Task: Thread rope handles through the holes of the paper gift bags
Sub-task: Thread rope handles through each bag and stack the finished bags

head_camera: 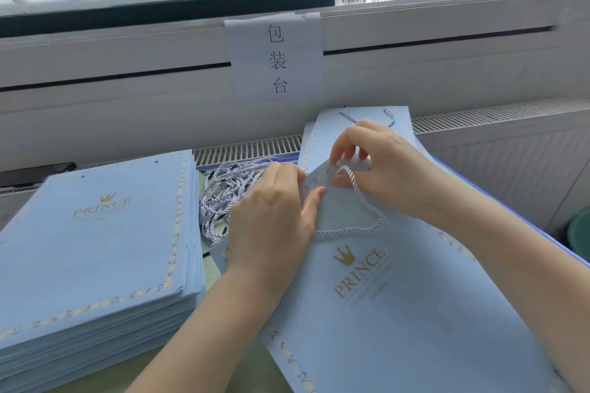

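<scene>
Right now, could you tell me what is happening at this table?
A person is fitting a rope handle to a blue paper bag. The left hand pinches the bag's top edge, and the right hand works the rope at that edge. A stack of bags lies to the left, with loose ropes between.

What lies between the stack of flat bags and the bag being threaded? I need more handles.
In the head view, a loose pile of white twisted rope handles lies between the stack and that bag.
</scene>
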